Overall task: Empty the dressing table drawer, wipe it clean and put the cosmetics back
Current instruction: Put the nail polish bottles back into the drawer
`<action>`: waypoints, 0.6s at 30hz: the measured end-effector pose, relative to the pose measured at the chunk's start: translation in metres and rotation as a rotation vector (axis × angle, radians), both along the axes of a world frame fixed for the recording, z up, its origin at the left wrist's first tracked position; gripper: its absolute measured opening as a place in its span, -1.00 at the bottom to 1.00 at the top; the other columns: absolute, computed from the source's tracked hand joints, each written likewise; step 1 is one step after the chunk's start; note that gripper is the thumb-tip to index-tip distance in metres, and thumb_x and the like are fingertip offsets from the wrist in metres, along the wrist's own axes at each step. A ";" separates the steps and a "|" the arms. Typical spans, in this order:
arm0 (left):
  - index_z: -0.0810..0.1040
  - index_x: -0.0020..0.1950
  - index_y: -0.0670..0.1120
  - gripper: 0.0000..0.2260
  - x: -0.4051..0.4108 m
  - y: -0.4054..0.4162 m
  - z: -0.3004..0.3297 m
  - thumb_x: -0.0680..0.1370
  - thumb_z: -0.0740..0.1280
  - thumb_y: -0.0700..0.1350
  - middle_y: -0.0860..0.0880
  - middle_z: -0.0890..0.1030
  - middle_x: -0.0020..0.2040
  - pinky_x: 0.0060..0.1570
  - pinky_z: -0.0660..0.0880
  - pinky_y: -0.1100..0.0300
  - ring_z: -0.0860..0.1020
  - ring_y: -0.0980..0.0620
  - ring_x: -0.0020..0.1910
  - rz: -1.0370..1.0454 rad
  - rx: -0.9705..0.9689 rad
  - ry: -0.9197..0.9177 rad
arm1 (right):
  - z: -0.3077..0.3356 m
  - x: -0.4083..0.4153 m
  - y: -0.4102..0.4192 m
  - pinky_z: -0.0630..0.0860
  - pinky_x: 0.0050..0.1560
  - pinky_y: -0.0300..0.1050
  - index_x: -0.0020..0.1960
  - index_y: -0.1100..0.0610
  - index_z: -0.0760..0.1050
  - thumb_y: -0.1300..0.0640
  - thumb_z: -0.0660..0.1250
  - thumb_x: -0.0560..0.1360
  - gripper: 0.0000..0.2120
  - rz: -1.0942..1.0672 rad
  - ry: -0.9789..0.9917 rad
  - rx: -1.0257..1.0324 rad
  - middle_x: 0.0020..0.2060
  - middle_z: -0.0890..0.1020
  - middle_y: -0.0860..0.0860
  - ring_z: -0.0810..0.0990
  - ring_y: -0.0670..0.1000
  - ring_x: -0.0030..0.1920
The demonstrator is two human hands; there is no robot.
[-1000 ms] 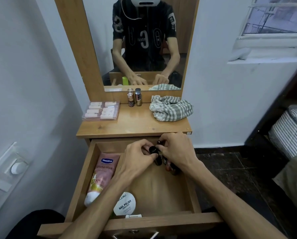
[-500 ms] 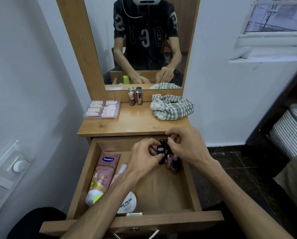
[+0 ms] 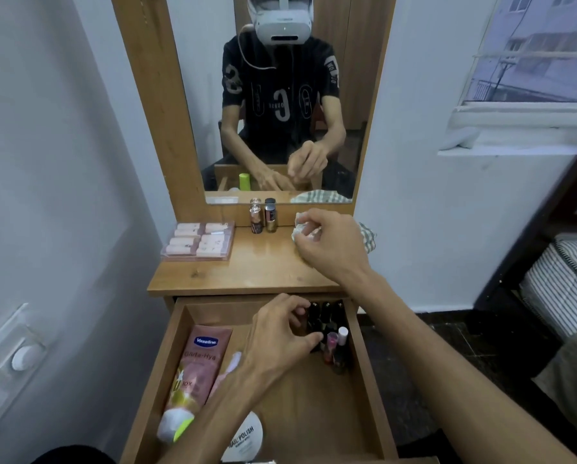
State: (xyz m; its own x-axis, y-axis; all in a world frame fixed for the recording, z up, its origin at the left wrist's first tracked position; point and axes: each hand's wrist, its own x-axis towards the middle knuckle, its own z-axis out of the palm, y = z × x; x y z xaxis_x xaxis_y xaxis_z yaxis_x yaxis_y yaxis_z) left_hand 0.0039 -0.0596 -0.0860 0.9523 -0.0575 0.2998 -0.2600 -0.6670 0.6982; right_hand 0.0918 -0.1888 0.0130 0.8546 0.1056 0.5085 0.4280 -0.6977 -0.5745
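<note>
While my left hand [image 3: 282, 333] sits low in the open drawer [image 3: 369, 370], its thumb & fingers are curled round the dark caps of the nail polish bottles [image 3: 327, 321] bunched in the back right corner; can't tell if I'm truly gripping one or just touching. Two more bottles, one pink-capped, one white-capped [image 3: 342, 333], stand just in front of that bunch. Right hand [image 3: 330, 244] is up over the tabletop [image 3: 247, 272], fingers bent down & pinched onto the checked cloth [image 3: 367, 236] by the mirror [image 3: 280, 95] frame. Left side of the drawer: Vaseline tube [image 3: 196, 370] lying flat, cap toward me, w/ a 2nd pinkish tube half hidden under my forearm. Round nail polish remover tub [image 3: 247, 437] sits near the front edge. On top: clear box of pink items [image 3: 198, 241] at left, two small bottles [image 3: 263, 217] upright against the mirror base, apart from the cloth.
</note>
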 end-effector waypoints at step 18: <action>0.62 0.21 -0.04 -0.69 0.138 0.056 0.089 0.48 0.45 -0.04 -0.09 0.71 0.05 -0.03 0.53 0.02 0.65 -0.14 0.06 0.425 0.130 -0.159 | -0.004 0.084 0.057 0.64 -0.04 0.04 -0.04 0.01 0.65 -0.05 0.48 0.43 -0.82 -0.114 0.010 -0.123 -0.22 0.70 -0.04 0.66 0.03 -0.10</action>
